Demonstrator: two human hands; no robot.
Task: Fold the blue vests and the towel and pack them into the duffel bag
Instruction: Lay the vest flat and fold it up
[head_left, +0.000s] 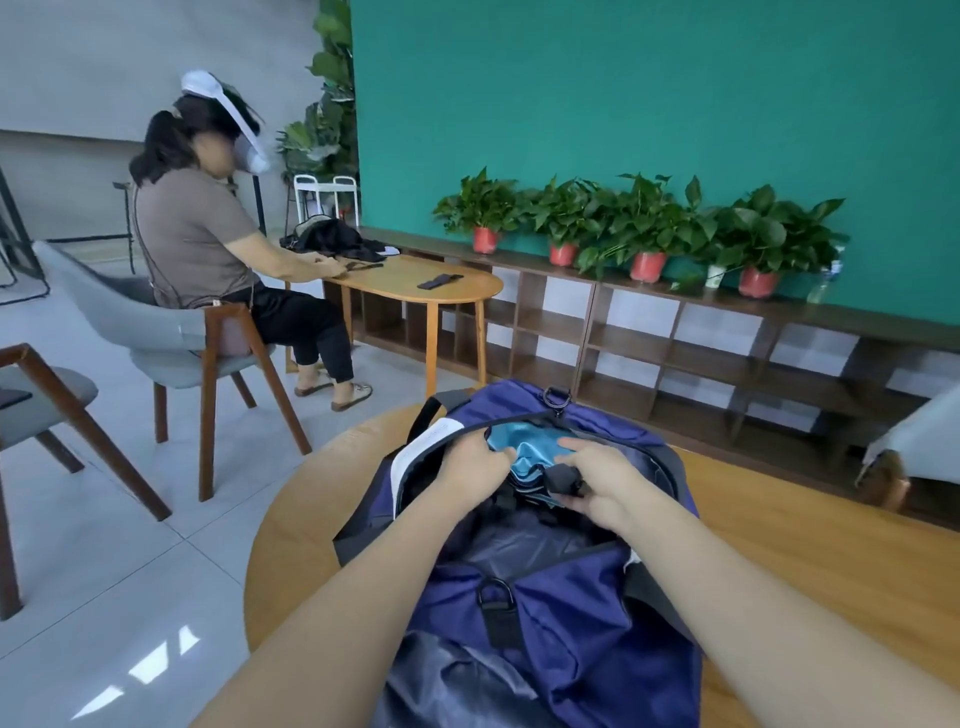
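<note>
The purple duffel bag lies unzipped on the round wooden table, blue vests folded inside. The left hand grips the vests' near edge — fingers curled — while the right hand pinches a black strap beside them.

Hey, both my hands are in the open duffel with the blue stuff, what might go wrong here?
The folded blue fabric lies high in the duffel bag opening, so it may unfold as your left hand and right hand push it down. The black strap lying across it could get trapped inside.
</note>
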